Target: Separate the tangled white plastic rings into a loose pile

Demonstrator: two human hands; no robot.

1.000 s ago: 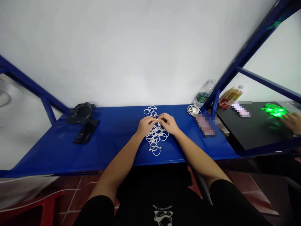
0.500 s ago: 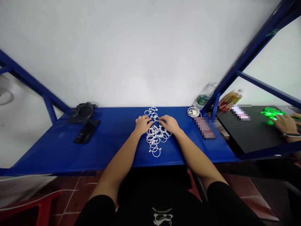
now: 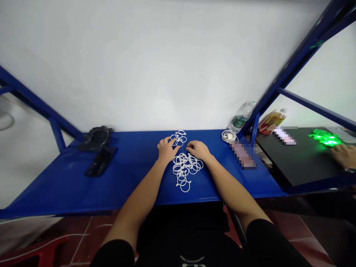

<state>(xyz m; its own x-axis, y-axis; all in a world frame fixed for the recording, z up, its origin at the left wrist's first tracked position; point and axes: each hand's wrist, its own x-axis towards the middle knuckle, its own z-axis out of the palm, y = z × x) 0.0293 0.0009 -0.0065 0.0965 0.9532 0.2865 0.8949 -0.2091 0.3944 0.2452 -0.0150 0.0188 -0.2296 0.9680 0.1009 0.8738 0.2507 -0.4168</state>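
White curtain rings with small eyelets lie on a blue table (image 3: 133, 163) in two groups. The smaller group of rings (image 3: 178, 139) sits toward the wall; the larger, overlapping pile of rings (image 3: 182, 172) is closer to my body. My left hand (image 3: 167, 150) rests at the left side of the smaller group, fingers apart, with fingertips at or against its rings. Between the two groups, on the right, is my right hand (image 3: 199, 150), its fingers loosely bent and a gap before the thumb. Nothing shows in it, and it is apart from the smaller group.
At the left lie a black phone (image 3: 100, 161) and a black plastic bag (image 3: 96, 138). To the right are a coiled white cable (image 3: 229, 136), a water bottle (image 3: 241, 118) and a blurred-out flat object (image 3: 243, 154). Another person's hand (image 3: 345, 155) is near glowing green items (image 3: 325, 137).
My right hand has come away from the far rings. Those rings now sit closer together, and my left hand has shifted slightly left. The whole view has tilted up a little.
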